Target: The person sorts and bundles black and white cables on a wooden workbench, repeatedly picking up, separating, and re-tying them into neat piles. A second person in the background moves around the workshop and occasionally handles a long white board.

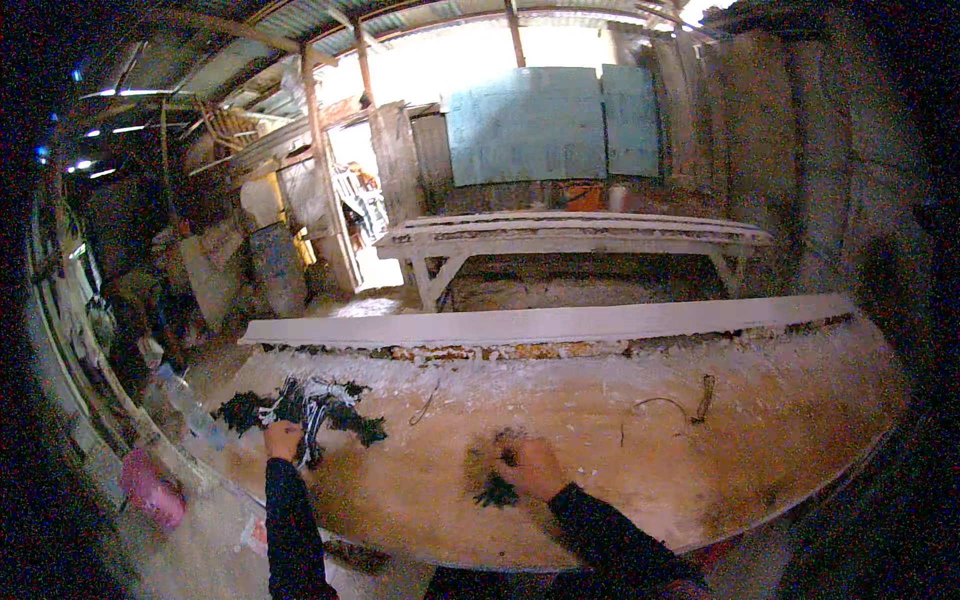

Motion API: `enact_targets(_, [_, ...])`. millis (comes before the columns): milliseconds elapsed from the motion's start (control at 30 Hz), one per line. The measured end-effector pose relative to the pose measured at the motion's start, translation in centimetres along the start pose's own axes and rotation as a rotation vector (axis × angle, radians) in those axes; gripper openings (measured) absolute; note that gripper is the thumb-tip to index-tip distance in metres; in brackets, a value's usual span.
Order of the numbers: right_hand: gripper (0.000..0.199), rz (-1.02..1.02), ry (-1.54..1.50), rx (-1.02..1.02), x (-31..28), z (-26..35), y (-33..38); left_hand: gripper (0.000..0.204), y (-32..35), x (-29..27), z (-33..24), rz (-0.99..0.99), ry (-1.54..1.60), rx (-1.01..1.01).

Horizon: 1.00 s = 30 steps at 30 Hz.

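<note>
My left hand [283, 440] is at the front edge of a pile of dark, tufted fibre bundles [350, 425] mixed with white strands, at the left of the wooden table. Its fingers look closed at the pile, but what they hold, if anything, is too small to make out. Nearer the table's middle, my right hand [538, 468] is closed around a dark fibrous tuft [495, 490] that shows below and beside the fingers. That hand is slightly blurred, with a dark smudge of fibre above it.
The worn wooden table [700, 490] has a raised pale board [550, 325] along its far edge. A curved wire [660, 402] and a short dark twisted piece [705, 398] lie at the right. Beyond stands a long pale bench [580, 228]. A pink bucket [152, 488] and plastic bottle [180, 398] are left.
</note>
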State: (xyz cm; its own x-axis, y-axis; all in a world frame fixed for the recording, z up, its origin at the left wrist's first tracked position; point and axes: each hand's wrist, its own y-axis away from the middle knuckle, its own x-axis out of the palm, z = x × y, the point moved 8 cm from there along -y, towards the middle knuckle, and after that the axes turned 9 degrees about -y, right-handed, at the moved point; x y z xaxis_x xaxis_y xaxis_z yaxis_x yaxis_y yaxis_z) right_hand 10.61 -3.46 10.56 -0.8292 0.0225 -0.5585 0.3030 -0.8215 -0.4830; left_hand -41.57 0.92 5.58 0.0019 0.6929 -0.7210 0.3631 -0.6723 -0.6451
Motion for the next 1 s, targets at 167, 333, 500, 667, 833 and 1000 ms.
enact_targets(167, [0.029,0.171,-0.282,0.068,6.3,3.9,-3.7,0.021,1.3,-5.9,-3.6,-0.057,-0.177,0.078])
enact_targets(333, [0.043,0.067,-0.64,-0.009,13.2,10.0,-5.9,0.009,3.9,-6.9,-6.2,0.091,0.158,0.157])
enact_targets(500, [0.041,0.111,-0.698,0.014,20.0,10.7,-5.2,0.007,5.7,-2.5,-5.8,0.258,0.52,0.086])
enact_targets(667, [0.04,0.143,-0.698,0.022,23.4,8.4,-5.6,0.012,7.0,0.3,-2.1,0.291,0.872,-0.305])
enact_targets(833, [0.038,0.312,-0.7,-0.056,25.5,8.8,-4.5,0.02,6.6,-0.1,-1.4,0.131,0.555,-0.107])
enact_targets(1000, [0.035,0.288,-0.366,-0.41,23.5,10.6,-3.2,0.057,6.8,2.5,-0.4,0.268,0.507,-0.49])
